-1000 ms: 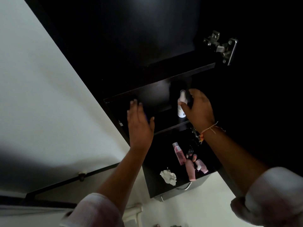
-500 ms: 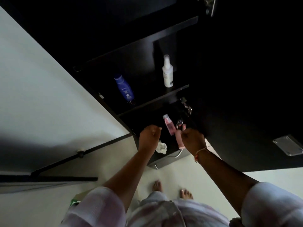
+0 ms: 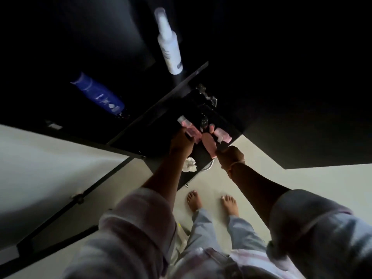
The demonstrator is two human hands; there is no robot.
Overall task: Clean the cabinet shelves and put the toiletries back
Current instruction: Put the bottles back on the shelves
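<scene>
Head view: which hand has what?
— Left hand (image 3: 182, 142) curls round the near end of the pink bottle (image 3: 188, 128); right hand (image 3: 230, 156) pinches the near end of the pink tube (image 3: 209, 144). Both things sit toward the front edge of the lower shelf (image 3: 157, 139).

How do they point?
— Each long axis runs away from its grip toward the shelf's back, caps far (blur hides the exact finger placing).

Where next, you reckon?
— Probably the upper shelf (image 3: 161, 99), where the blue bottle (image 3: 100, 96) and white spray bottle (image 3: 170, 43) stand well apart, with room between.

Anything in the way?
— A small dark item (image 3: 204, 124) lies between bottle and tube, and a second pink bottle (image 3: 222, 135) sits just beside the tube. A crumpled tissue (image 3: 189, 166) sits at the front edge between the wrists. The hinge (image 3: 208, 96) juts out at the right side, and the upper shelf's front edge must be cleared.
</scene>
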